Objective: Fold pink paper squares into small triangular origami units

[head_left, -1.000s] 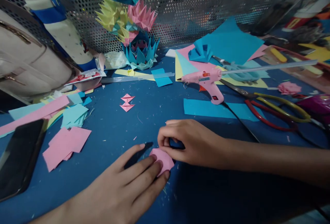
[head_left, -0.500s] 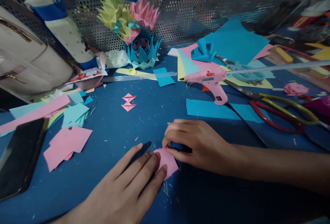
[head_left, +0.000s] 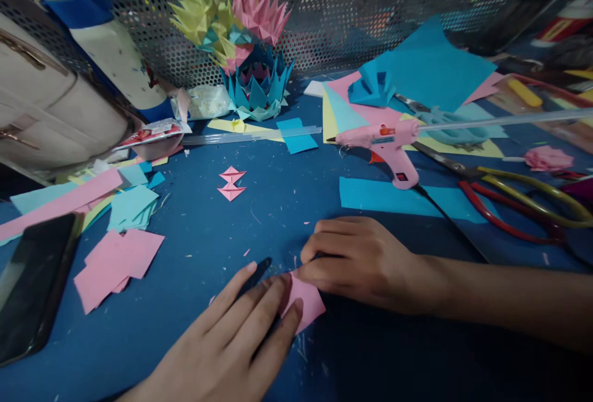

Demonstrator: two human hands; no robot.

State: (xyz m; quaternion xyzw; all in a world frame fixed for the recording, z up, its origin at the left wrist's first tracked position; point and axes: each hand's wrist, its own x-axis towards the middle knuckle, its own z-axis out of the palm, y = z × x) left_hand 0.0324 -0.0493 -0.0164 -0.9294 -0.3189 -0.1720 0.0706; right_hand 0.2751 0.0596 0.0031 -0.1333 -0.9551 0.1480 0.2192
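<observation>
A small pink paper piece (head_left: 308,303) lies on the blue table between my hands. My left hand (head_left: 245,328) rests flat across its left part, fingers spread. At the paper's upper edge, my right hand (head_left: 356,263) is curled, with thumb and index finger pinching the paper. Farther forward are two small folded pink pieces (head_left: 231,183), nearly touching. To the left lie loose pink squares (head_left: 118,263) and a stack of light blue squares (head_left: 133,207).
A pink glue gun (head_left: 382,142) and red-and-yellow-handled scissors (head_left: 514,198) lie at the right, near a blue strip (head_left: 370,193). A phone (head_left: 34,284) sits far left. Folded paper flowers (head_left: 257,84) stand at the back, beside a bottle (head_left: 111,50).
My right hand has shifted slightly right and its fingers are curled tighter. The paper between my hands shows a straighter upper right edge. The view has moved a little.
</observation>
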